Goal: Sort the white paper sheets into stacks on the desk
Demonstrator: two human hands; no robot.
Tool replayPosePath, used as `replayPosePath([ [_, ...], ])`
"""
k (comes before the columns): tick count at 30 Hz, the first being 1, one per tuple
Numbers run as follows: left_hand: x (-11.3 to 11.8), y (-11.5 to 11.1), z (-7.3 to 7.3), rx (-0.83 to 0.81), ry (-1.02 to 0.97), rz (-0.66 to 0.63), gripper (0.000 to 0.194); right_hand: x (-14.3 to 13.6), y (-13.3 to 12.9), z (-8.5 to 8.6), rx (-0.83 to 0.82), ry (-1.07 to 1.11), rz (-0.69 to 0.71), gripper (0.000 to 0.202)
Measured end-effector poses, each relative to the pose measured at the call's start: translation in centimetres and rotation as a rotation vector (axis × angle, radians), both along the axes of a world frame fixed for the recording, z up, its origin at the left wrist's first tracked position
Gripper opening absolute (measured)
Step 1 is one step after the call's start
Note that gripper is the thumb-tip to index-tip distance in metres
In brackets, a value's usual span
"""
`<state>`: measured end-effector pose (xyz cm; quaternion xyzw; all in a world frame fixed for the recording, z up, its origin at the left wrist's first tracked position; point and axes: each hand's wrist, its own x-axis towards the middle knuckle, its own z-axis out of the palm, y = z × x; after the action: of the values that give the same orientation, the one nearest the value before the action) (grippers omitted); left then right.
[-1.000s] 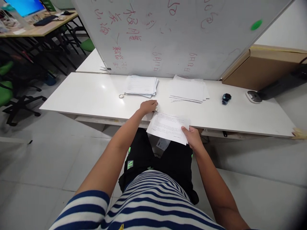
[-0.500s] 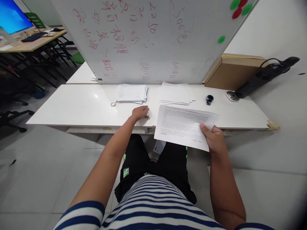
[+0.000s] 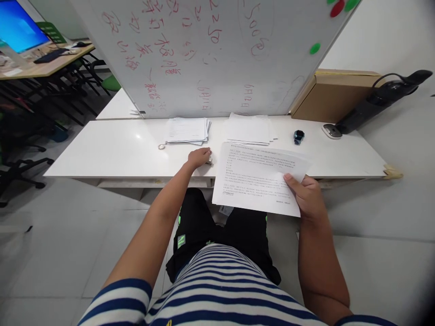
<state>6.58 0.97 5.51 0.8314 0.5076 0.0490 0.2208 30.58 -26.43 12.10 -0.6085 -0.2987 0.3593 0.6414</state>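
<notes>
My right hand [image 3: 307, 194] grips the right edge of printed paper sheets [image 3: 254, 179], thumb on top and fingers behind. The sheets tilt over the front edge of the white table, above my lap. My left hand [image 3: 199, 157] rests on the table left of these sheets, its fingers closed around a small metallic object [image 3: 209, 162] mostly hidden beneath them. Beyond my left hand lies a loose paper stack [image 3: 186, 130]; a second paper stack [image 3: 249, 129] is behind the held sheets. A small ring-shaped item [image 3: 161, 146] lies left of my left hand.
A whiteboard [image 3: 217, 68] with red writing stands at the back of the white table [image 3: 112, 154]. To the right are a dark wristwatch [image 3: 298, 136], a computer mouse [image 3: 332, 131], a cardboard box [image 3: 333, 97] and a black bottle [image 3: 377, 104] leaning by the wall.
The held sheets have shifted slightly left and toward the table, with their printed side facing up more. My left hand stays at nearly the same spot. The whole view has shifted a little.
</notes>
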Motion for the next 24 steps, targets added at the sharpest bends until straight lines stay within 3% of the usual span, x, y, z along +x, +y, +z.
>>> replayPosePath([
  [24, -0.07, 0.14, -0.35, 0.022, 0.019, -0.023, 0.043, -0.03, -0.27, 0.27, -0.051, -0.031, 0.038, 0.036],
])
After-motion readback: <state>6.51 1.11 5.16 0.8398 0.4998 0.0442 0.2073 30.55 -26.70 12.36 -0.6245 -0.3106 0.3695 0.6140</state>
